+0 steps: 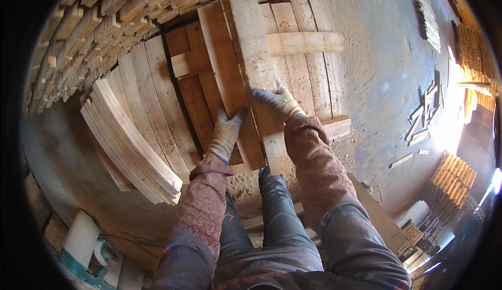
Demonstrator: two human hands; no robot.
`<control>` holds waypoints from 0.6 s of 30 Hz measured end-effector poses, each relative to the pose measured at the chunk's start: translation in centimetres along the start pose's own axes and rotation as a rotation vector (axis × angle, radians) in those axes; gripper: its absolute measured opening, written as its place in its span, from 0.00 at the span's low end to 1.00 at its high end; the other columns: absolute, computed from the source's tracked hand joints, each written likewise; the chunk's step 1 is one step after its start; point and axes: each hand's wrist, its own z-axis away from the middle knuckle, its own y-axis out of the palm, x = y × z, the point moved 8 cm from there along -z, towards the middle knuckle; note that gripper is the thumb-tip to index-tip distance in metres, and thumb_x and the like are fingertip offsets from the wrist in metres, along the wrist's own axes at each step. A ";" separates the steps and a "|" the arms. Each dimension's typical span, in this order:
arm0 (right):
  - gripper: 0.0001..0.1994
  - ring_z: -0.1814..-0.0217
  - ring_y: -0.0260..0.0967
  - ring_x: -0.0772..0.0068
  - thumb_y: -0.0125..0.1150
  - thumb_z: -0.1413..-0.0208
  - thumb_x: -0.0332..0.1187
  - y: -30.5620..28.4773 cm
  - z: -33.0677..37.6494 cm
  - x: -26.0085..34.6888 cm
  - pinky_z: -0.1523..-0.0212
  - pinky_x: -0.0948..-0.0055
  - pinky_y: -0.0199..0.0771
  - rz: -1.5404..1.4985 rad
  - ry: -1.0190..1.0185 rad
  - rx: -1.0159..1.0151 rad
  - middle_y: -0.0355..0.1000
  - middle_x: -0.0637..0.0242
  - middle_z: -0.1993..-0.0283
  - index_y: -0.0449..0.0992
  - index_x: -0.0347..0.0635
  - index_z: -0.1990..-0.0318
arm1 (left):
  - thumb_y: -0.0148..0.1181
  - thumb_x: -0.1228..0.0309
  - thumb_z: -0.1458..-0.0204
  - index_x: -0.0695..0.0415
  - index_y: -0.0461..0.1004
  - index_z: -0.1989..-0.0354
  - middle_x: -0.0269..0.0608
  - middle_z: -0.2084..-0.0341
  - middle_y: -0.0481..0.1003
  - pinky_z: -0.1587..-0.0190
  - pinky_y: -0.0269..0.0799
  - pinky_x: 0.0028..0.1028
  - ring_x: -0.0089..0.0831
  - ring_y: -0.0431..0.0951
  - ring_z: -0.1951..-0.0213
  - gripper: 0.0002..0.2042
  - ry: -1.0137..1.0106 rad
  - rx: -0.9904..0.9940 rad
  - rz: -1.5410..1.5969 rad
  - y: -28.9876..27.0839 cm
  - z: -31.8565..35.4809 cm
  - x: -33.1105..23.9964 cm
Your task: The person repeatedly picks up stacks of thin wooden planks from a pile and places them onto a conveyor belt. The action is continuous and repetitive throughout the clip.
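Two long wooden boards lie side by side before me, across a layer of planks and battens. My left hand (228,133), in a dirty knitted glove, grips the left edge of the darker brown board (222,55), thumb on top. On the right edge of the paler board (253,34), my right hand (281,102) is closed, gloved too, its thumb over the face. The fingers under both boards are hidden. A pale batten (306,43) sticks out to the right beneath them, and a shorter batten end (185,65) shows at their left.
A neat stack of thin boards (130,138) leans at the left. Piled lumber (99,34) fills the far left. Wood scraps (424,112) lie on the grey floor at right, beyond sawdust. A white and green machine (82,243) stands near left, with a cable beside it.
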 end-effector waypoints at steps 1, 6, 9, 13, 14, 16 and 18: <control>0.47 0.51 0.78 0.69 0.77 0.47 0.30 0.8 -0.7 0.1 0.47 0.69 0.79 0.053 0.096 0.175 0.79 0.54 0.50 0.49 0.25 0.27 | 0.70 0.62 0.43 0.64 0.71 0.42 0.47 0.54 0.80 0.49 0.76 0.32 0.34 0.79 0.54 0.25 0.091 0.028 0.051 -0.6 0.0 0.0; 0.44 0.44 0.76 0.52 0.81 0.54 0.40 -1.3 6.0 3.9 0.45 0.62 0.78 0.106 -0.054 -0.006 0.73 0.46 0.41 0.60 0.25 0.37 | 0.67 0.64 0.39 0.69 0.63 0.33 0.49 0.47 0.77 0.46 0.77 0.30 0.36 0.79 0.51 0.31 0.117 -0.040 -0.117 -2.5 3.1 -1.7; 0.56 0.31 0.62 0.38 0.77 0.57 0.61 -3.3 8.7 4.8 0.36 0.48 0.68 0.813 -0.015 -0.348 0.60 0.36 0.34 0.55 0.28 0.31 | 0.60 0.51 0.36 0.66 0.61 0.33 0.56 0.47 0.75 0.43 0.73 0.37 0.43 0.76 0.46 0.34 0.245 -0.011 -0.547 1.7 5.1 -4.9; 0.72 0.23 0.48 0.35 0.79 0.64 0.65 0.2 8.2 4.7 0.26 0.44 0.52 0.888 -0.064 -0.566 0.46 0.37 0.23 0.36 0.32 0.23 | 0.56 0.51 0.35 0.59 0.73 0.44 0.46 0.55 0.78 0.45 0.73 0.35 0.38 0.77 0.51 0.24 0.178 0.222 -0.225 1.6 2.1 -3.1; 0.73 0.24 0.49 0.37 0.82 0.66 0.60 1.5 8.2 4.7 0.27 0.42 0.53 0.936 -0.052 -0.550 0.45 0.40 0.23 0.34 0.32 0.23 | 0.61 0.55 0.37 0.58 0.74 0.45 0.44 0.55 0.77 0.46 0.74 0.34 0.35 0.78 0.53 0.20 0.249 0.226 -0.229 -0.7 0.6 -3.0; 0.70 0.26 0.53 0.38 0.83 0.63 0.50 0.3 7.4 4.2 0.28 0.49 0.58 0.940 0.001 -0.550 0.48 0.39 0.25 0.34 0.33 0.23 | 0.67 0.64 0.42 0.52 0.69 0.36 0.47 0.46 0.74 0.40 0.70 0.36 0.40 0.73 0.45 0.26 0.451 0.150 -0.585 0.7 -1.9 -7.5; 0.66 0.28 0.57 0.42 0.82 0.61 0.44 -1.8 7.1 3.8 0.29 0.54 0.62 0.607 -0.106 -0.459 0.50 0.39 0.26 0.35 0.31 0.23 | 0.72 0.66 0.47 0.45 0.58 0.26 0.51 0.34 0.65 0.32 0.63 0.41 0.47 0.63 0.32 0.40 0.668 -0.019 -0.988 2.4 -4.2 -14.2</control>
